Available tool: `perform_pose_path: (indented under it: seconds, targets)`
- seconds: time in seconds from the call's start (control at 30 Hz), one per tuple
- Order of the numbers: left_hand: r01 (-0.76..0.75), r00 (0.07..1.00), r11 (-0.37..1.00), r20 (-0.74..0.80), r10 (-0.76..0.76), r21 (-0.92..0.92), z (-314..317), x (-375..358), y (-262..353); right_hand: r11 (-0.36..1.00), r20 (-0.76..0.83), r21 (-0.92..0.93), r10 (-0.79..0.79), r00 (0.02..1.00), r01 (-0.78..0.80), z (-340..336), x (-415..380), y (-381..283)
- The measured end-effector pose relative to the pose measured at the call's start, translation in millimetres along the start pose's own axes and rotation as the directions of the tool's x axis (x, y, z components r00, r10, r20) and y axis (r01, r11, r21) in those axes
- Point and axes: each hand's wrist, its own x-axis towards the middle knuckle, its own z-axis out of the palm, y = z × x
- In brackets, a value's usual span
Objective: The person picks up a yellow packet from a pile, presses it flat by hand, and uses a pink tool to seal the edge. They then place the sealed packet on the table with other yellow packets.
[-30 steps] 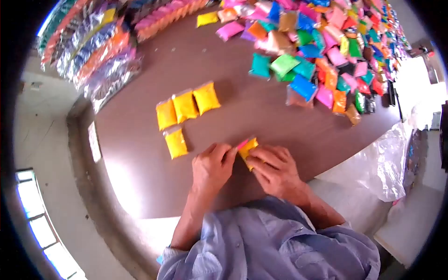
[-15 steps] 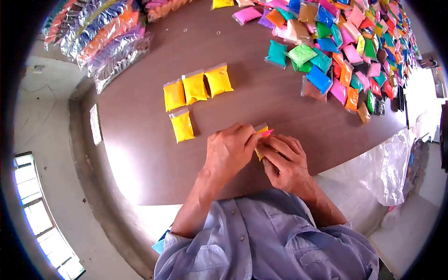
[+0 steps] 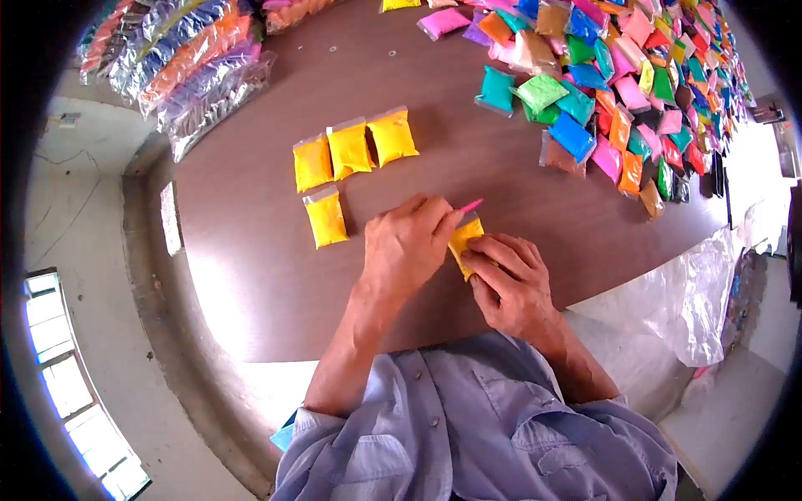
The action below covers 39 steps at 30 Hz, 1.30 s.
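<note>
My right hand (image 3: pixel 514 280) has its fingers closed on a small clear packet with yellow contents (image 3: pixel 462 240), just above the tabletop. Close beside the packet's top end, my left hand (image 3: pixel 408 240) is closed in a pinch. A thin pink stick-like piece (image 3: pixel 472 204) pokes out from its fingertips; its exact kind does not show. To the left lie more yellow packets: three side by side, the left one (image 3: pixel 312 164), the middle one (image 3: pixel 350 150) and the right one (image 3: pixel 392 138), plus a single packet (image 3: pixel 326 219) below them.
A large heap of small coloured packets (image 3: pixel 618 83) covers the table's far right. Bundles of shiny plastic-wrapped packs (image 3: pixel 200 71) lie at the far left. Clear plastic sheeting (image 3: pixel 693 301) hangs by the right edge of the brown table (image 3: pixel 276 292).
My left hand has moved up with the pink piece, away from the packet's top. More of the yellow packet shows now, still in my right hand.
</note>
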Motion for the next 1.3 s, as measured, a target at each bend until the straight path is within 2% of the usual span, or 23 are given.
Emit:
perform_pose_path:
  seconds: [0.07,0.2,0.27,0.4,0.47,0.6,0.7,0.77,0.8,0.87,0.9,0.97,1.0,1.1,1.3]
  targets:
    - [-0.034,0.998,0.992,0.043,0.040,-0.123,-2,-5,3,1.000,0.000,-0.001,0.002,1.000,-0.002,0,2,-1]
    - [-0.101,0.990,0.994,0.099,0.104,-0.031,3,-10,-1,1.000,0.000,-0.009,0.000,1.000,0.000,1,2,1]
    - [-0.012,1.000,0.998,0.020,0.010,0.066,5,-3,-9,1.000,0.004,-0.003,0.003,1.000,-0.003,1,1,1]
    - [0.022,1.000,0.998,-0.009,-0.022,0.059,-4,3,-8,1.000,-0.022,-0.002,-0.007,1.000,0.007,0,1,0]
    - [0.022,0.998,0.994,0.069,-0.015,-0.106,-7,-5,-2,1.000,-0.005,-0.013,0.011,1.000,-0.011,-1,3,-2]
    - [0.017,0.993,0.994,0.114,-0.005,-0.106,1,-24,-6,1.000,-0.027,-0.017,0.016,0.999,-0.017,2,1,-1]
    - [0.078,0.995,0.991,0.066,-0.071,-0.111,0,-23,-14,0.999,-0.011,-0.049,0.011,1.000,-0.011,2,-1,0]
    - [0.065,0.998,0.998,-0.027,-0.065,0.018,-2,-20,-16,0.999,-0.039,-0.054,-0.009,0.999,0.007,5,-2,2]
    - [0.068,0.997,0.997,-0.031,-0.068,0.019,-5,-21,-16,0.999,-0.037,-0.052,-0.013,0.999,0.011,5,-1,2]
    - [0.112,0.994,0.989,0.017,-0.111,-0.101,-10,-24,-12,0.999,-0.042,-0.042,0.019,0.999,-0.020,6,-1,2]
    - [0.113,0.994,0.988,0.020,-0.112,-0.101,-10,-27,-10,0.999,-0.041,-0.040,0.022,0.999,-0.023,6,-2,3]
    - [0.095,0.994,0.970,0.070,-0.081,-0.224,-6,-35,-5,0.999,-0.061,-0.039,0.018,0.998,-0.020,7,-2,3]
    - [0.053,0.998,0.980,0.048,-0.044,-0.193,-2,-38,-4,0.999,-0.060,-0.039,0.016,0.998,-0.018,7,-1,3]
    - [0.049,0.998,0.995,0.042,-0.046,-0.087,0,-34,-8,0.999,-0.058,-0.041,0.019,0.998,-0.021,6,2,1]
    - [0.064,0.996,0.997,-0.056,-0.067,-0.050,-2,-21,-16,0.999,-0.035,-0.026,0.028,0.999,-0.029,2,3,-2]
